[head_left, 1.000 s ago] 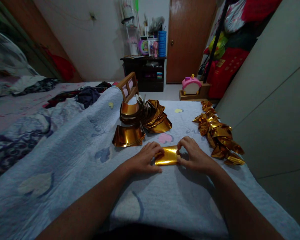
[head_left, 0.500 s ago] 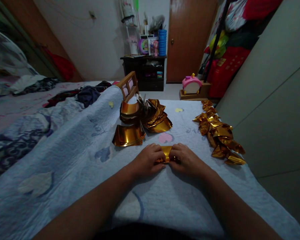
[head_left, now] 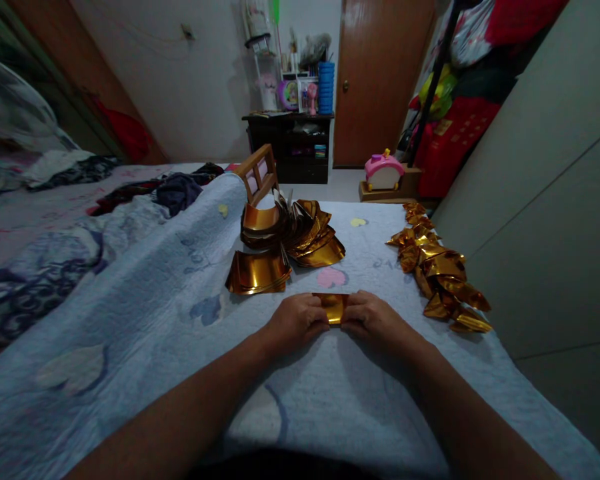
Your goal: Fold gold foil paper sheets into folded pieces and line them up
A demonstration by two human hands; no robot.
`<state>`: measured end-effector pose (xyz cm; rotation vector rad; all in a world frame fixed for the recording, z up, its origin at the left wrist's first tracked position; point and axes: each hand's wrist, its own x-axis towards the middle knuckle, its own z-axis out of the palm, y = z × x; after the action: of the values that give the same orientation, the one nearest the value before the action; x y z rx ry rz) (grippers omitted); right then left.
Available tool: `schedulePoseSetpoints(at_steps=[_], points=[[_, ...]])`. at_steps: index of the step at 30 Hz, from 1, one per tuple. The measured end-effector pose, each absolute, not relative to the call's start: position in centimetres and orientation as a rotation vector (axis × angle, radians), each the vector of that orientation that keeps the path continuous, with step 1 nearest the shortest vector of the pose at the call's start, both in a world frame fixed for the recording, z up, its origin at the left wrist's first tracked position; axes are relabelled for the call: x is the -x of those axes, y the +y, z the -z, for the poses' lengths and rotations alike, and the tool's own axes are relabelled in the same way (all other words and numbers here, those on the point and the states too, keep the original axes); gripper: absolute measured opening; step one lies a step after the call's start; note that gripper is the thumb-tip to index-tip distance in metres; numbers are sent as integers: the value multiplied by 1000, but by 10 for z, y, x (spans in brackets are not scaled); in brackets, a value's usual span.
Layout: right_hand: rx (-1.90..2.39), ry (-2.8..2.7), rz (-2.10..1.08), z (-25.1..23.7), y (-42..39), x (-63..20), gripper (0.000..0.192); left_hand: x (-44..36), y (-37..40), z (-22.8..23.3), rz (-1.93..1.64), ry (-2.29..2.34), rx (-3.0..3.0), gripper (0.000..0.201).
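Observation:
A small sheet of gold foil paper point(head_left: 335, 309) lies between my hands, low over the bedspread. My left hand point(head_left: 299, 320) is closed on its left end, fingers curled and thumb beneath. At the right end, my right hand point(head_left: 370, 319) pinches the same sheet. Both ends of the paper are covered by my fingers. Just beyond my left hand rests a stack of gold foil sheets point(head_left: 259, 271), with a larger fanned pile of gold sheets point(head_left: 317, 240) behind it. Folded gold foil pieces point(head_left: 443, 270) form a row to the right of my right hand.
The pale blue bedspread point(head_left: 370, 413) with heart prints lies under everything. A wooden headboard piece point(head_left: 257, 175) stands behind the piles. Rumpled clothes point(head_left: 177, 190) lie at left. A pink toy point(head_left: 383, 171) sits beyond the far edge, and a pale cabinet point(head_left: 545, 253) borders the right side.
My fingers have shifted on the gold foil paper; its back edge now shows wider and flatter between my hands. The piles and folded pieces stay in place.

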<state>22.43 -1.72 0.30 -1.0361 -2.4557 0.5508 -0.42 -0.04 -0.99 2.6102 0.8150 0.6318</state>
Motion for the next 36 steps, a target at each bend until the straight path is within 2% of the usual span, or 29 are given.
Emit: schedulePoseSetpoints(at_steps=[9, 12, 14, 18, 22, 36], points=[[1278, -2549, -800, -22, -13, -259, 14, 1, 0, 7, -570, 830, -2563, 9], [1361, -2513, -772, -33, -17, -264, 16, 2, 0, 6, -564, 861, -2534, 7], [1351, -2449, -737, -38, -21, -261, 10, 2, -1, 6, -554, 877, -2522, 7], [1297, -2433, -684, -34, -26, -241, 19, 2, -2, 4, -526, 886, -2503, 7], [1248, -2481, -776, -22, -24, -229, 12, 3, -2, 2, -485, 928, -2468, 9], [1407, -2410, -793, -26, -22, -230, 19, 8, -1, -6, -388, 1007, -2490, 14]])
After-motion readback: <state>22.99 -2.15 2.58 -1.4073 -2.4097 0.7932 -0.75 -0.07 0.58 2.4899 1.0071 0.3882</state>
